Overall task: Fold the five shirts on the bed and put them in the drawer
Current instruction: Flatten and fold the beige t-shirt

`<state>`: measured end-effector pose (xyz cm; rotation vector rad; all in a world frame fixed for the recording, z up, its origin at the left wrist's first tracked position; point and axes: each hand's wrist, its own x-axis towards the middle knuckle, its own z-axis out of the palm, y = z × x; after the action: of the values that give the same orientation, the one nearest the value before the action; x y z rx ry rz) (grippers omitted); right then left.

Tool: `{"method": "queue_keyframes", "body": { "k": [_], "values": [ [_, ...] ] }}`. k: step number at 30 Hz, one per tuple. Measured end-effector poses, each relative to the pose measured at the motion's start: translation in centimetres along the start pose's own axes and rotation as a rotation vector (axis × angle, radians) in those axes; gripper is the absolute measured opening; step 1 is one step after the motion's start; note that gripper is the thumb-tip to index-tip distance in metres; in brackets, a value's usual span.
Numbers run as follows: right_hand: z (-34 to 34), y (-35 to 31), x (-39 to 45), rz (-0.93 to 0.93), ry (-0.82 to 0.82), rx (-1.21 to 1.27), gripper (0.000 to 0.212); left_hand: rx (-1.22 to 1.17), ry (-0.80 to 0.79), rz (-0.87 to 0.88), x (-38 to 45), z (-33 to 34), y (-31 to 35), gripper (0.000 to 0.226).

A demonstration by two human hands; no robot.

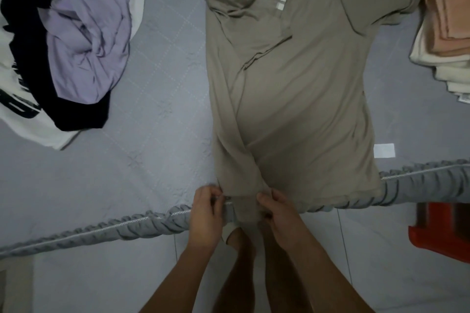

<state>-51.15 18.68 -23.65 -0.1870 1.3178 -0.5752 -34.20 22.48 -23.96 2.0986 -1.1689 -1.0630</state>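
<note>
Hands meet at the near hem: left hand (204,213) and right hand (276,208) each pinch, apparently, the taupe cotton shirt (292,99), which lies lengthwise on the grey quilted bed (152,109), collar farthest away, its left side already folded in.

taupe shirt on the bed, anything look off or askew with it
Yes: the taupe shirt lies slanted, its hem spilling over the bed edge where both hands pinch it; the left side is folded in and bunched near the collar, the right sleeve still out.
</note>
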Motion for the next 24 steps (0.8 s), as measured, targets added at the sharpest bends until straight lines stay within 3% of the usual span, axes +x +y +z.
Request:
{"method": "queue_keyframes", "body": {
  "k": [4, 7, 10, 14, 17, 20, 22, 24],
  "values": [
    [0.1, 0.4, 0.3, -0.037, 0.051, -0.124, 0.010, -0.075, 0.029, 0.001, -1.0, -1.1, -0.2, 0.020],
    [0.7, 1.0, 0.5, -0.047, 0.128, -0.286, 0.022, -0.054, 0.007, 0.003, -1.5, -1.8, -0.5, 0.022],
    [0.8, 1.4, 0.7, -0.135, 0.224, -0.515, 0.027, -0.006, -0.035, 0.020, -1.4, -2.1, -0.9, 0.015],
    [0.7, 1.9, 0.9, -0.093, 0.181, -0.909, 0.025, 0.066, 0.067, -0.088, -0.2, -1.4, -0.3, 0.016],
    [0.3, 2.0, 0.6, -0.061, 0.193, -1.131, 0.017, 0.163, 0.087, 0.046, 0.8, -0.3, 1.8, 0.036],
    [-0.4, 1.3, 0.1, -0.076, 0.193, -1.201, 0.021, 0.293, 0.060, 0.238, 2.8, 1.3, 4.5, 0.055],
    [-1.2, 0.5, -0.3, -0.135, 0.218, -1.207, 0.019, 0.458, -0.025, 0.312, 4.2, 2.6, 5.9, 0.060],
    [-2.4, -0.6, -0.6, -0.208, 0.297, -1.187, 0.018, 0.706, -0.261, 0.300, 5.1, 3.6, 6.0, 0.065]
  ]
}}
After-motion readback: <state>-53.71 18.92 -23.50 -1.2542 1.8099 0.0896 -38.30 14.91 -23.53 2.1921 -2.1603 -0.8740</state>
